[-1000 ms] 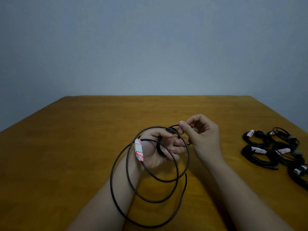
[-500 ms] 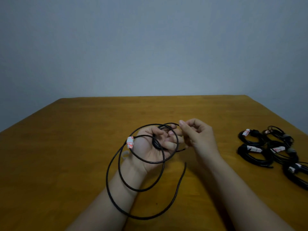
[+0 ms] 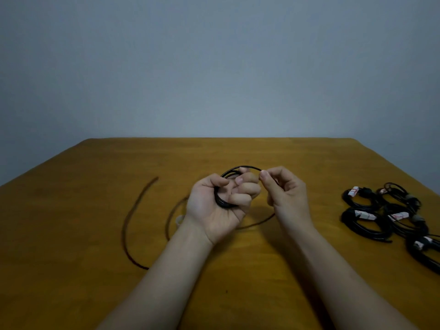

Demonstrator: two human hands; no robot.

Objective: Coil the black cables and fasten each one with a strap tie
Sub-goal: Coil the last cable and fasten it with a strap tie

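Of the person, only bare hands and bare forearms are seen. The left hand (image 3: 214,210) and the right hand (image 3: 288,198) are uncovered, and short, rounded fingernails (image 3: 239,180) are shown at the tips nearest the grip. Behind the grip, the left forearm (image 3: 176,270) and the right forearm (image 3: 333,270) are shown bare from the wrists to the lower edge of the view. A faint crease is marked across the left wrist (image 3: 200,232).
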